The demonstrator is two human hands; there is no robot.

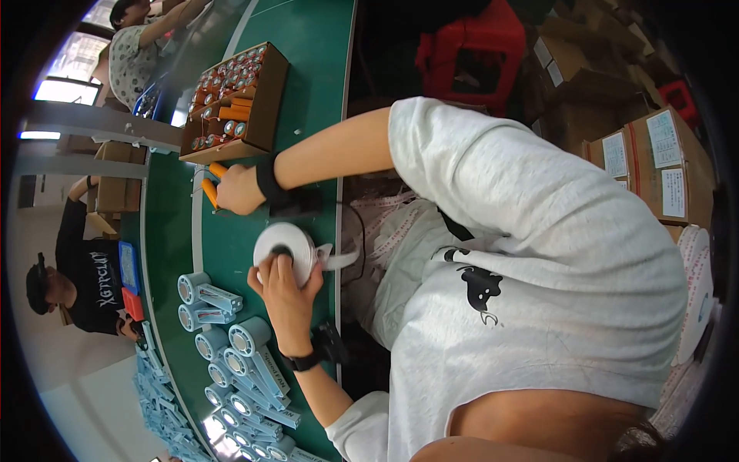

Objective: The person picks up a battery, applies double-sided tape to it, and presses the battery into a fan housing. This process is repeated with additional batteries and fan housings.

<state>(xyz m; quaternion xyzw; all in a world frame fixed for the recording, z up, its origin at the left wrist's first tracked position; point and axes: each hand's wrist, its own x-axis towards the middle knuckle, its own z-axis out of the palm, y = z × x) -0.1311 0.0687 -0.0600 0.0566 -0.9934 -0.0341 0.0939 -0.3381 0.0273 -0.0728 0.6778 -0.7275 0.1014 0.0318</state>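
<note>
right hand [240, 190]: was partly closed, fingers curled around a pair of orange battery cells [209, 194] whose ends poked out at the fingertips; the exact finger placement was too small to tell.
left hand [288, 289]: was half open over the white tape roll [271, 240], fingertips on its flat face by the dark core, thumb against the side.
tape roll's place: was over the green worktable [314, 85], near the person's edge, below the right wrist in view; a loose white strip [340, 260] trailed off toward that edge.
orange cells' place: were just beside the open cardboard box [275, 104], which held many more cells, most standing on end, a few lying flat.
wrists: each wore a black band [301, 361].
blue handheld fans [250, 336]: lay in a cluster beyond the left hand, round heads mostly toward the far side.
far side: a co-worker in black [88, 277] was near a blue tray [128, 264] and a red bin [133, 304], with a heap of pale blue parts [158, 396] beside.
behind the person: stood a red stool [481, 46] and labelled cartons [647, 162].
</note>
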